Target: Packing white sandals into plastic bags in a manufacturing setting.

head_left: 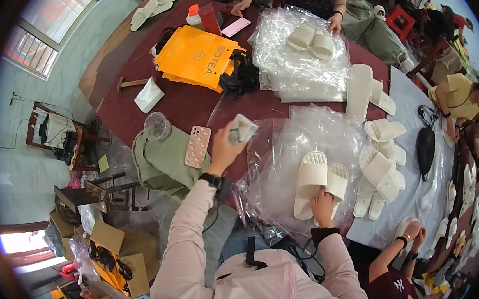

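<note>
My left hand [226,150] is raised over the dark red table, its fingers closed on a small white packet [243,129] with green and orange marks. Below me on the right lies a pair of white slippers, a left slipper [311,180] and a right slipper [336,179], side by side on a stack of clear plastic bags [303,132]. My right hand [322,208] is at the pair, its curled fingers against the right slipper below the strap. Its fingertips are partly hidden.
More white slippers [381,172] are heaped to the right. Orange bags [193,56], a hammer [132,84], a white block [149,95], a plastic tub [157,126] and a phone [197,146] on green cloth [162,160] lie leftward. Co-workers' hands [242,6] show across the table and at right.
</note>
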The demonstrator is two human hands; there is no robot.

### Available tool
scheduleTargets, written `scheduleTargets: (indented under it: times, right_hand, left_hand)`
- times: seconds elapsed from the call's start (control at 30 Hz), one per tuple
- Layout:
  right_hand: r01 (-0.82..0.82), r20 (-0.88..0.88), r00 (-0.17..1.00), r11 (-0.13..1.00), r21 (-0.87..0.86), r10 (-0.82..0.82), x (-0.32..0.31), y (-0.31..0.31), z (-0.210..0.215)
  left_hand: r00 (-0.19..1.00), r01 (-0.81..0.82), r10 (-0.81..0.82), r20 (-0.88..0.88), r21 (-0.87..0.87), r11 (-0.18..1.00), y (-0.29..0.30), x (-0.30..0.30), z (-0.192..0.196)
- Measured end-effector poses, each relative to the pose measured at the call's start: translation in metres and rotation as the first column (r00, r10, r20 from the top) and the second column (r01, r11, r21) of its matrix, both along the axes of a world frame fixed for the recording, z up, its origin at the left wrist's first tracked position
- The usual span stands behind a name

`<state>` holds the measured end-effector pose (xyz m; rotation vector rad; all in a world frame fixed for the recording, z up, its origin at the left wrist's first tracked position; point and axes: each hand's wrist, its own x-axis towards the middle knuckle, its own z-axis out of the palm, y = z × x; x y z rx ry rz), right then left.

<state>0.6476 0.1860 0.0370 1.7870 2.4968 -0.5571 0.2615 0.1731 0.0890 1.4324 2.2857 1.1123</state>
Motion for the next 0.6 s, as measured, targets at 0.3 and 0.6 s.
scheduleTargets:
  times: [0.3,0.6]
  right_hand:
    - [0.012,0.005,1.0,1.0,0.02,-0.012,-0.005,-0.003,0.0]
    - [0.046,0.021,0.999,0.999,0.024,-0.046,-0.003,-0.002,-0.006]
  left_hand:
    - [0.939,-0.343,0.342,-0.026,-0.133,0.93,-0.099,-0.087,-0.03]
    - [0.951,-0.31,0.298,-0.086,-0.252,0.917,-0.091,-0.092,-0.031]
